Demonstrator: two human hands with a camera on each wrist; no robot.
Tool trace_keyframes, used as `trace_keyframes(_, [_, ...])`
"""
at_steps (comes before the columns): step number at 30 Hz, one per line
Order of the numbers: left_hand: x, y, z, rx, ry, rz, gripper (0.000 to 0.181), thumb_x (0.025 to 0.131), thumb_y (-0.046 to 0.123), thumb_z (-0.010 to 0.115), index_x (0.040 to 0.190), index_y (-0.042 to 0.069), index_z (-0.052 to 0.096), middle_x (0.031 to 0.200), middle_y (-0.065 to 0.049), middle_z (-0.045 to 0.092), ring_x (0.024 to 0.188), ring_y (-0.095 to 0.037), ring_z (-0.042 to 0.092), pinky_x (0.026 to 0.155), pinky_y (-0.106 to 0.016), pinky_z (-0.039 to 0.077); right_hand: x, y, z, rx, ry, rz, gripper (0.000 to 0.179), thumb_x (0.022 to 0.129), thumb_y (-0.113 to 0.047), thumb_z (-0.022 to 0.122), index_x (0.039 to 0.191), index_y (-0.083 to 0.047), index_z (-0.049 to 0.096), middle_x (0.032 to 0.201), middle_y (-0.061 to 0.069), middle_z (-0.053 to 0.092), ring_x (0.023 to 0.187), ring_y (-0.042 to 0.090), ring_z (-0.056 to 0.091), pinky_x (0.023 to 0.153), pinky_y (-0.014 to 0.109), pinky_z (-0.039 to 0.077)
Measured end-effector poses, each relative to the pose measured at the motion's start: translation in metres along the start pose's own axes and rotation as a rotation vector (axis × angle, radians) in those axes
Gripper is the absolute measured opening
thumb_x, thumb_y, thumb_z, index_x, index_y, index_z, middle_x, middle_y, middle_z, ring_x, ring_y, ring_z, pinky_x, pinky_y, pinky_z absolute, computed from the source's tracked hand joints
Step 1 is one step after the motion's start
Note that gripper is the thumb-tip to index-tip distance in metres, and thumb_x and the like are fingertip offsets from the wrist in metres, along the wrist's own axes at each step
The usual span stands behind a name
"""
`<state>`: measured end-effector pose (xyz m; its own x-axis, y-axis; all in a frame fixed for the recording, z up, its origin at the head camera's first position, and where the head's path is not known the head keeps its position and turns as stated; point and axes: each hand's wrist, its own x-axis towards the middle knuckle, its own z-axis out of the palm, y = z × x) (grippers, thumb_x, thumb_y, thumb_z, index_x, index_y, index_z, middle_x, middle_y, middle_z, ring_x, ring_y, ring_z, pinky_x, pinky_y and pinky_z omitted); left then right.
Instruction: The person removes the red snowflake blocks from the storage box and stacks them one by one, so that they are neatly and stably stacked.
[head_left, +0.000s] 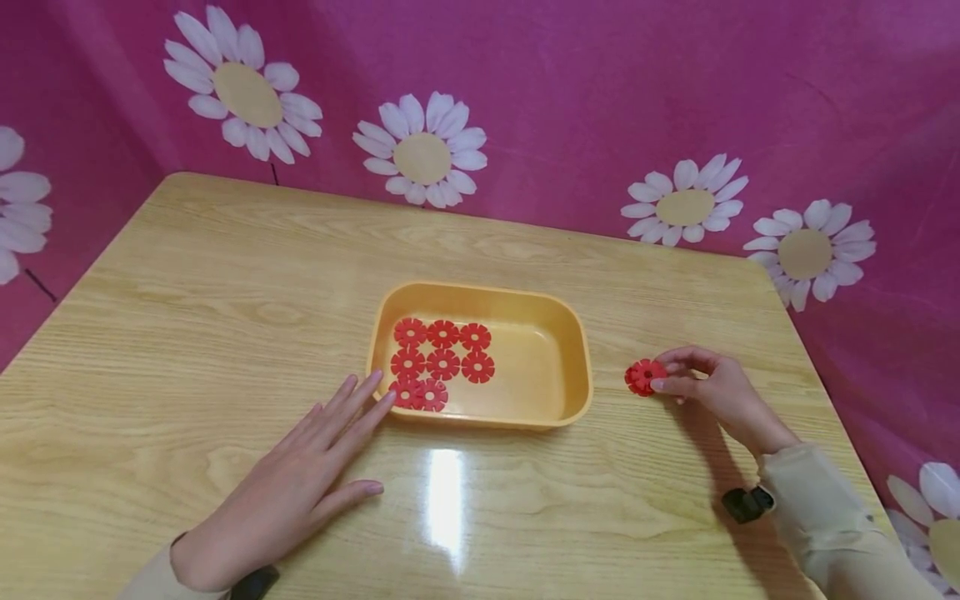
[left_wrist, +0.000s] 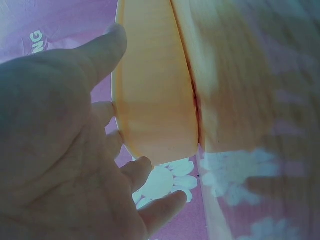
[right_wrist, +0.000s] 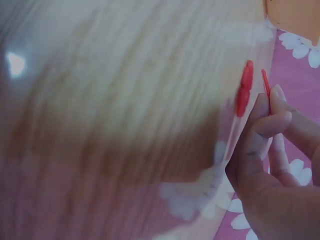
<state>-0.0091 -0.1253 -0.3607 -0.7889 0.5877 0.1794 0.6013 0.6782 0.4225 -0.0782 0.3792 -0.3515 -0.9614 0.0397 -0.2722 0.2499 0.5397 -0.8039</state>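
Note:
A shallow yellow-orange plastic tub [head_left: 525,367] stands on the table. Inside it, several red flower-shaped discs [head_left: 442,364] lie in rows toward its left side; two at the front overlap. My left hand [head_left: 300,475] reaches to the tub's front left corner with its fingers extended, and they appear to touch the rim. Right of the tub, my right hand [head_left: 716,392] pinches a red flower disc [right_wrist: 266,85] between thumb and fingers, holding it on edge in the right wrist view. Just beside it, more red discs [right_wrist: 244,90] rest on the tabletop; how many is unclear.
The wood-grain table [head_left: 225,333] reaches back to a magenta cloth [head_left: 555,108] printed with white daisies, which also hangs at both sides. A glossy light reflection [head_left: 445,500] shows on the table in front of the tub. Dark wrist devices [head_left: 747,504] sit at the cuffs.

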Motion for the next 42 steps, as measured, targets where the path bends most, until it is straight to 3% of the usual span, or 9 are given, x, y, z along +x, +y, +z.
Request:
trace_keyframes(8, [0.0, 0.0, 0.0, 0.004, -0.001, -0.002, 0.083, 0.093, 0.042, 0.066, 0.158, 0.024, 0.019, 0.165, 0.003, 0.008, 0.149, -0.024, 0.012, 0.11, -0.056, 0.03, 0.002, 0.004, 0.004, -0.029, -0.006, 0.029, 0.049, 0.087, -0.019, 0.076, 0.124, 0.006, 0.057, 0.095, -0.007, 0.062, 0.075, 0.008, 0.054, 0.061, 0.024, 0.051])
trace_keyframes(14, [0.0, 0.0, 0.001, -0.006, -0.007, -0.01, 0.083, 0.092, 0.042, 0.066, 0.158, 0.025, 0.019, 0.165, 0.005, 0.006, 0.149, -0.023, 0.011, 0.111, -0.056, 0.029, 0.001, 0.005, 0.003, -0.058, 0.02, -0.003, 0.046, 0.087, -0.018, 0.077, 0.123, 0.005, 0.06, 0.089, -0.006, 0.06, 0.068, 0.011, 0.053, 0.054, 0.026, 0.047])
trace_keyframes(20, [0.0, 0.0, 0.0, -0.002, 0.0, 0.002, 0.082, 0.093, 0.041, 0.066, 0.158, 0.023, 0.02, 0.165, 0.002, 0.009, 0.149, -0.026, 0.013, 0.11, -0.056, 0.03, -0.002, -0.011, 0.002, -0.066, 0.026, -0.016, 0.048, 0.089, -0.023, 0.074, 0.126, 0.003, 0.058, 0.099, 0.0, 0.061, 0.078, 0.013, 0.058, 0.066, 0.024, 0.054])
trace_keyframes(25, [0.0, 0.0, 0.0, -0.003, -0.007, 0.0, 0.082, 0.093, 0.04, 0.066, 0.158, 0.024, 0.019, 0.165, 0.001, 0.009, 0.149, -0.026, 0.012, 0.109, -0.057, 0.03, 0.001, -0.038, 0.01, -0.094, 0.0, -0.028, 0.051, 0.089, -0.028, 0.074, 0.129, 0.0, 0.057, 0.108, 0.011, 0.057, 0.088, 0.015, 0.061, 0.076, 0.02, 0.054])
trace_keyframes(30, [0.0, 0.0, -0.001, -0.002, -0.001, 0.003, 0.082, 0.093, 0.04, 0.066, 0.158, 0.023, 0.019, 0.165, 0.001, 0.009, 0.149, -0.026, 0.012, 0.109, -0.058, 0.031, 0.007, -0.077, 0.034, -0.037, -0.054, -0.108, 0.046, 0.088, -0.019, 0.076, 0.126, 0.0, 0.058, 0.109, 0.016, 0.057, 0.086, 0.021, 0.065, 0.077, 0.023, 0.055])
trace_keyframes(34, [-0.001, 0.0, -0.001, 0.001, 0.002, 0.002, 0.083, 0.092, 0.04, 0.067, 0.158, 0.023, 0.02, 0.164, 0.001, 0.009, 0.149, -0.026, 0.013, 0.108, -0.058, 0.031, 0.015, -0.105, 0.063, 0.043, -0.118, -0.173, 0.041, 0.085, -0.007, 0.077, 0.12, 0.004, 0.061, 0.108, 0.02, 0.057, 0.079, 0.017, 0.066, 0.074, 0.03, 0.058])
trace_keyframes(39, [0.0, 0.0, 0.0, -0.007, -0.017, -0.012, 0.082, 0.093, 0.042, 0.065, 0.158, 0.024, 0.019, 0.165, 0.004, 0.007, 0.149, -0.024, 0.011, 0.109, -0.058, 0.03, 0.025, -0.125, 0.102, 0.134, -0.225, -0.213, 0.038, 0.081, 0.003, 0.077, 0.116, 0.009, 0.062, 0.104, 0.025, 0.056, 0.074, 0.016, 0.064, 0.071, 0.033, 0.058])
trace_keyframes(42, [0.0, 0.0, 0.0, -0.013, -0.021, -0.013, 0.082, 0.094, 0.042, 0.065, 0.158, 0.024, 0.019, 0.165, 0.003, 0.006, 0.149, -0.024, 0.01, 0.11, -0.059, 0.029, 0.03, -0.132, 0.12, 0.125, -0.275, -0.237, 0.037, 0.08, 0.004, 0.078, 0.114, 0.009, 0.064, 0.102, 0.025, 0.057, 0.074, 0.018, 0.062, 0.07, 0.031, 0.058])
